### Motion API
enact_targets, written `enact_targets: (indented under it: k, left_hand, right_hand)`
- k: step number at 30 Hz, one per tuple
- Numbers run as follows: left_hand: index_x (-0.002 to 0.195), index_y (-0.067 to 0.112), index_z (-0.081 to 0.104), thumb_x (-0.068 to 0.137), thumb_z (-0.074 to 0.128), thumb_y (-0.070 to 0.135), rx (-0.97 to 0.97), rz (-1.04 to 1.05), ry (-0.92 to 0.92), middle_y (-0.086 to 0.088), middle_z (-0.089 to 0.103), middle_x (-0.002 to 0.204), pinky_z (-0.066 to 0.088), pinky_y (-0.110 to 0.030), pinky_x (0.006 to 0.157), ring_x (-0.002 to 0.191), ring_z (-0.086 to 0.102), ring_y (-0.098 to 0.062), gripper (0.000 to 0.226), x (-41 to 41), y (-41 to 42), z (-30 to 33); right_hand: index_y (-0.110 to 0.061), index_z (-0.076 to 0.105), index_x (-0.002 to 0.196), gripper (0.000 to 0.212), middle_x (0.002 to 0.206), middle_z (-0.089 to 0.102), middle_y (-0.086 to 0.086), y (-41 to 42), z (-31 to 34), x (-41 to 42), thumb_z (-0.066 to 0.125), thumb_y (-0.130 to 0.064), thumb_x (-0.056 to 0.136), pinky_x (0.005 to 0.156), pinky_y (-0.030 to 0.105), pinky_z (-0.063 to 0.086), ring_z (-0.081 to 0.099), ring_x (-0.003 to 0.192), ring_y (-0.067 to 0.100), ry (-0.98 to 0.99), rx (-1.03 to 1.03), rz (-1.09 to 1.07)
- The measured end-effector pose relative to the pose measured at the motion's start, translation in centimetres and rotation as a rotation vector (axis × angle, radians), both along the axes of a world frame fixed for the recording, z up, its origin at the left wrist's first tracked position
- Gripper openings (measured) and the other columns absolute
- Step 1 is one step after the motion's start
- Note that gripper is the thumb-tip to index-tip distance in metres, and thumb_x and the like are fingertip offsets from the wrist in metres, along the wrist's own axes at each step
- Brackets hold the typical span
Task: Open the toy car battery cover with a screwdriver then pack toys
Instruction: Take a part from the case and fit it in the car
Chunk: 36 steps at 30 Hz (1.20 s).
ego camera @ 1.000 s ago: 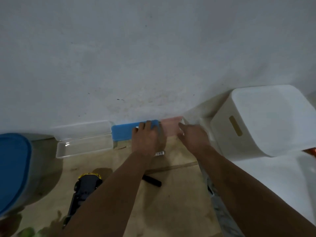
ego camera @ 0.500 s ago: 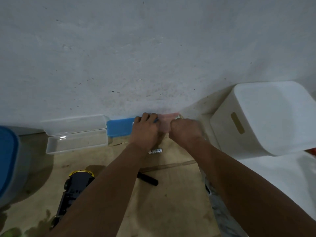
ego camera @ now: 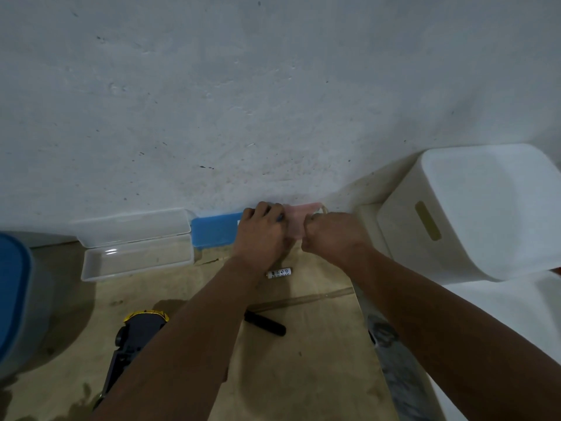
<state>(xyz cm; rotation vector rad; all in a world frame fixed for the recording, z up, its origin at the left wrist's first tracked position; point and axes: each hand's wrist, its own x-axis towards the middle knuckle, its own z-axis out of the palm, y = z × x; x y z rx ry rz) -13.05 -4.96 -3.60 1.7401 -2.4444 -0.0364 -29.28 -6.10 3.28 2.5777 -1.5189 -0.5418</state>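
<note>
Both my hands were at the far edge of the desk, against the wall, on a pink case (ego camera: 299, 221) that lay with its long axis along the wall, end to end with a blue case (ego camera: 214, 229). My left hand (ego camera: 262, 235) lay over the seam between the two, fingers curled over the pink case's left end and holding it down. My right hand (ego camera: 331, 235) was balled at the case's right end, fingers curled in tight; whether they pinched a latch or a lid edge I could not tell, since the knuckles hid it.

The toy car (ego camera: 133, 344) lay well back from all this, by the desk's near left corner, nose toward the wall, half under my left forearm. The screwdriver (ego camera: 265, 323) lay crosswise between my forearms, untouched, and one battery (ego camera: 279, 272) lay just behind my left wrist. I judged the left hand was the nearer to the car, the battery and the tool alike. An open clear box (ego camera: 136, 259) sat left of the blue case, a white bin (ego camera: 473, 214) to my right.
</note>
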Motion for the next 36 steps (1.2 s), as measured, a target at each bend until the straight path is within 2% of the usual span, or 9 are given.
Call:
enact_targets:
  k: [6,11,16,21,23,26,28,30,36]
  left_hand:
    - [0.104,0.011,0.079,0.08,0.081,0.039,-0.058,-0.007,0.057,-0.006,0.07,0.111,0.05,-0.048,0.087,0.108,0.061,-0.032,0.036,0.2,-0.1,-1.1]
    - [0.112,0.012,0.072,0.076,0.082,0.037,-0.068,0.024,0.124,-0.008,0.07,0.115,0.05,-0.045,0.088,0.106,0.063,-0.03,0.045,-0.1,0.0,-1.2]
    - [0.112,0.016,0.057,0.073,0.087,0.035,-0.045,0.099,0.289,-0.007,0.068,0.107,0.053,-0.042,0.084,0.096,0.065,-0.028,0.052,-0.4,0.4,-0.9]
    - [0.098,0.017,0.06,0.078,0.083,0.039,-0.088,0.111,0.405,-0.004,0.067,0.097,0.051,-0.039,0.073,0.087,0.063,-0.025,0.038,-0.4,0.6,-1.6]
    - [0.099,0.014,0.066,0.078,0.082,0.037,-0.109,0.098,0.384,-0.005,0.069,0.098,0.052,-0.039,0.075,0.09,0.064,-0.027,0.034,-0.4,0.5,-1.9]
    - [0.105,0.013,0.07,0.078,0.084,0.039,-0.094,0.086,0.332,-0.006,0.072,0.106,0.055,-0.041,0.083,0.097,0.066,-0.028,0.04,-0.4,0.5,-2.0]
    - [0.11,0.013,0.071,0.077,0.085,0.041,-0.071,0.081,0.32,-0.007,0.071,0.113,0.055,-0.042,0.086,0.102,0.066,-0.028,0.045,-0.4,0.4,-2.0]
    - [0.113,0.013,0.07,0.076,0.086,0.042,-0.056,0.084,0.331,-0.007,0.07,0.117,0.056,-0.043,0.087,0.104,0.065,-0.028,0.049,-0.4,0.4,-2.0]
    - [0.113,0.015,0.069,0.079,0.082,0.048,-0.069,0.085,0.358,-0.004,0.069,0.117,0.054,-0.044,0.088,0.106,0.063,-0.026,0.049,-0.3,0.1,-2.3]
  right_hand:
    - [-0.016,0.067,0.117,0.025,0.115,0.07,0.001,0.0,1.7,1.1,0.052,-0.024,0.099,0.071,0.027,0.029,0.066,0.106,0.022,0.125,0.062,0.128]
    - [-0.021,0.07,0.101,0.022,0.088,0.067,-0.002,-1.4,1.4,0.4,0.052,-0.033,0.095,0.059,0.026,0.032,0.05,0.071,0.016,0.082,0.023,0.147]
    - [-0.018,0.056,0.103,0.026,0.078,0.068,0.0,-1.9,0.1,-2.2,0.052,-0.04,0.091,0.053,0.028,0.044,0.059,0.058,0.023,-0.234,-0.115,0.088]
    - [-0.019,0.049,0.082,0.028,0.057,0.047,-0.004,-2.0,-0.8,-3.6,0.063,-0.041,0.09,0.048,0.026,0.033,0.05,0.047,0.024,-0.498,-0.254,-0.047]
    - [-0.019,0.05,0.077,0.03,0.057,0.05,0.0,-2.3,-1.2,-3.5,0.063,-0.042,0.091,0.051,0.027,0.032,0.054,0.052,0.027,-0.552,-0.252,-0.144]
    - [-0.02,0.068,0.085,0.023,0.072,0.07,0.003,-2.3,-1.5,-3.1,0.07,-0.042,0.089,0.057,0.028,0.041,0.062,0.065,0.023,-0.676,-0.211,-0.225]
    - [-0.022,0.075,0.1,0.019,0.092,0.076,0.002,-2.1,-1.4,-2.8,0.071,-0.038,0.089,0.071,0.032,0.053,0.069,0.082,0.02,-0.751,-0.115,-0.22]
    - [-0.017,0.075,0.113,0.025,0.11,0.075,0.006,-1.9,-1.6,-2.6,0.072,-0.027,0.091,0.084,0.033,0.053,0.069,0.099,0.024,-0.766,-0.004,-0.157]
    - [-0.019,0.063,0.129,0.031,0.122,0.061,0.009,-2.9,-2.8,-1.7,0.056,-0.015,0.099,0.075,0.03,0.041,0.06,0.107,0.029,-0.462,0.121,-0.043]
